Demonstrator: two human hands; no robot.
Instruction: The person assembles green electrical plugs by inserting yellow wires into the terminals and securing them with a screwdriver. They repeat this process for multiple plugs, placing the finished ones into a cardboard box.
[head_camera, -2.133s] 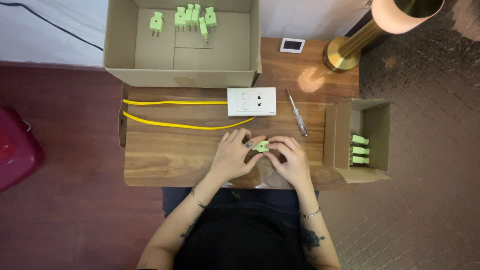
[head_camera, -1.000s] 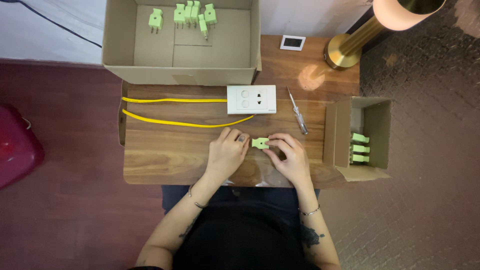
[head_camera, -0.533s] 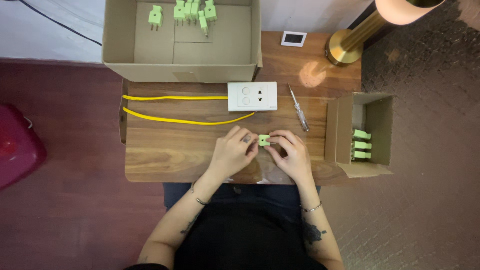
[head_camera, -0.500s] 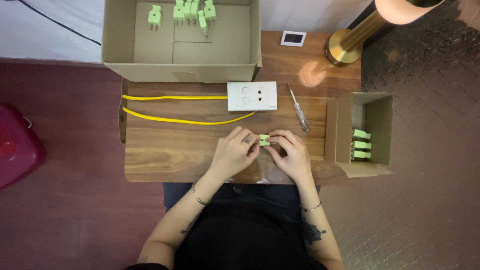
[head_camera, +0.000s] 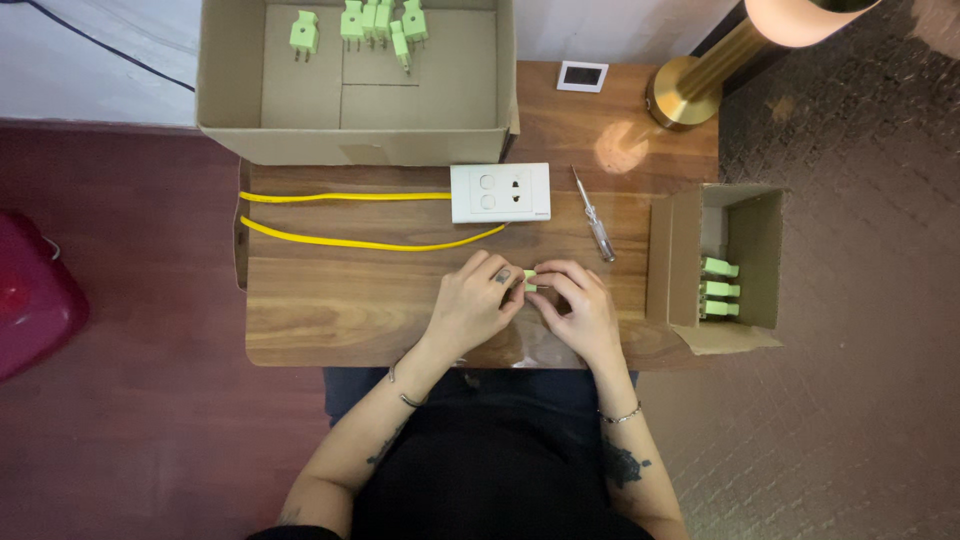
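My left hand (head_camera: 473, 301) and my right hand (head_camera: 578, 303) meet over the wooden table (head_camera: 330, 310), both pinching a small light-green plug (head_camera: 529, 277) that is mostly hidden by my fingers. Just beyond my hands lies a white socket plate (head_camera: 500, 192) with a yellow cable (head_camera: 340, 241) running left from it. A clear-handled screwdriver (head_camera: 594, 217) lies to the right of the plate.
A large open cardboard box (head_camera: 355, 140) at the back holds several green plugs (head_camera: 362, 22). A small cardboard box (head_camera: 720, 270) on the right holds three more green plugs (head_camera: 718, 288). A brass lamp base (head_camera: 683, 95) and a small white square device (head_camera: 582, 76) stand at the back right. A red object (head_camera: 30, 300) sits on the floor at left.
My hands have closed in around the green plug, so it shows less than before. The view has shifted slightly; nothing else on the table moved.
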